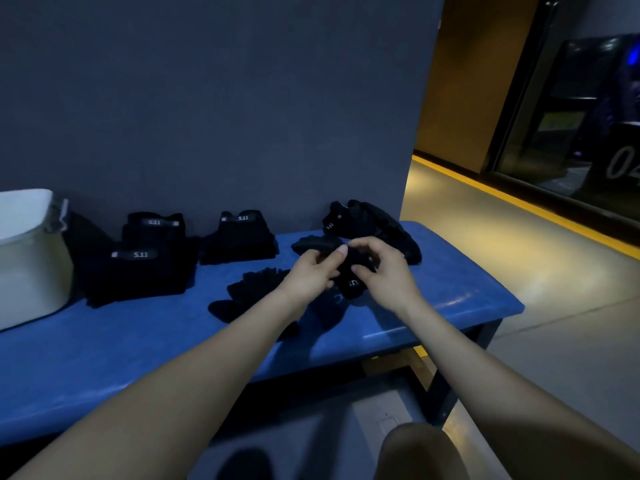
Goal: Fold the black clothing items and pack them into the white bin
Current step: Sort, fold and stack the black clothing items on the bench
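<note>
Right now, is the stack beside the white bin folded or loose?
Folded: the stack sits squared, label band on top, on the blue bench beside the white bin.

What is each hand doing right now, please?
Left hand: gripping the black clothing item.
Right hand: pinching the same item.

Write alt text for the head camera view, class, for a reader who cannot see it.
Both hands, left hand and right hand, grip a black garment over a blue bench. Folded black stacks sit beside a white bin at the left.
</note>
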